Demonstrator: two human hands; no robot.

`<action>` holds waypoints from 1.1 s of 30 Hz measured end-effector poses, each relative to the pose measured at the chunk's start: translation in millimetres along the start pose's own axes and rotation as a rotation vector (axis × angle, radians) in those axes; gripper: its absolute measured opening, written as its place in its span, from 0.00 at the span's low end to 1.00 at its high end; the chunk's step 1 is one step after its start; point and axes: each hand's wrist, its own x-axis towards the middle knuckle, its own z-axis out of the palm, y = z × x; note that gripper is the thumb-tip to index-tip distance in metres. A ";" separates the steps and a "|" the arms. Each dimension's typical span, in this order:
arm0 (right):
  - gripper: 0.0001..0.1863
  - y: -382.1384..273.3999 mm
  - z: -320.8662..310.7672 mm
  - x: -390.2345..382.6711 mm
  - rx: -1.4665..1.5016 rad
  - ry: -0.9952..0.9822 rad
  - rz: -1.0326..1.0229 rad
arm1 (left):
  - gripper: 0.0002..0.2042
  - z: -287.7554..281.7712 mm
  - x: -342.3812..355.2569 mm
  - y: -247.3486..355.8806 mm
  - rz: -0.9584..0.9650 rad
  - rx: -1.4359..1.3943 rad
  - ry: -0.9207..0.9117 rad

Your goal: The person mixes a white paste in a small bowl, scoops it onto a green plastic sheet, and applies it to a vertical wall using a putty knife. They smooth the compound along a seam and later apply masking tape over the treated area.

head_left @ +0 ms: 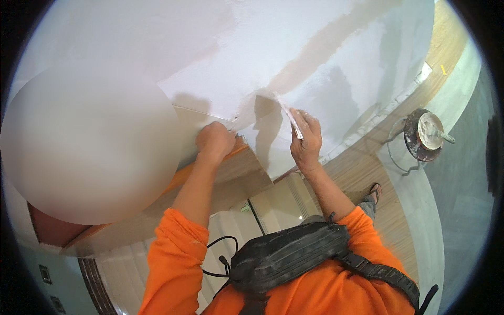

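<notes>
My right hand (306,139) is closed around a putty-smeared flat scraper (292,121), seen nearly edge-on, with its far edge against the white wall (226,47). A damp-looking beige band (325,47) runs up the wall from that edge toward the upper right. My left hand (216,140) is a fist beside the wall, above the end of a wooden ledge (240,157). Its fingers are curled, and what they hold, if anything, I cannot make out. Dark shadows of hand and tool fall on the wall between my hands.
On the right, a round stool (415,137) carries a bowl of pale putty (430,130) with a putty knife (443,135) in it. Pale steps (231,223) lie below the ledge. My sandalled foot (375,193) is on the wood-look floor (391,226). A black bag (289,252) hangs across my chest.
</notes>
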 end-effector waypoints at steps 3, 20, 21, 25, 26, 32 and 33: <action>0.34 8.0 39.8 3.2 -0.203 -0.044 0.058 | 0.25 4.9 8.8 2.6 0.029 0.030 0.041; 0.34 -25.8 43.4 -11.3 -0.026 -0.097 0.139 | 0.28 11.1 11.8 -23.3 0.029 -0.161 0.052; 0.34 -29.5 39.4 -18.7 0.013 -0.124 0.134 | 0.28 17.2 11.9 -30.9 0.029 -0.212 0.045; 0.36 16.0 17.1 36.3 -0.157 0.106 0.069 | 0.28 23.3 12.8 -43.3 0.029 -0.326 0.000; 0.38 19.7 12.2 56.7 -0.266 0.159 0.064 | 0.28 27.0 15.4 -46.5 0.021 -0.328 -0.025; 0.40 -19.4 57.5 -32.2 -0.144 -0.127 0.083 | 0.27 7.1 8.1 -23.4 0.033 -0.194 0.009; 0.35 -24.0 53.1 -43.0 -0.103 -0.129 0.026 | 0.27 12.2 10.8 -26.8 0.034 -0.192 0.003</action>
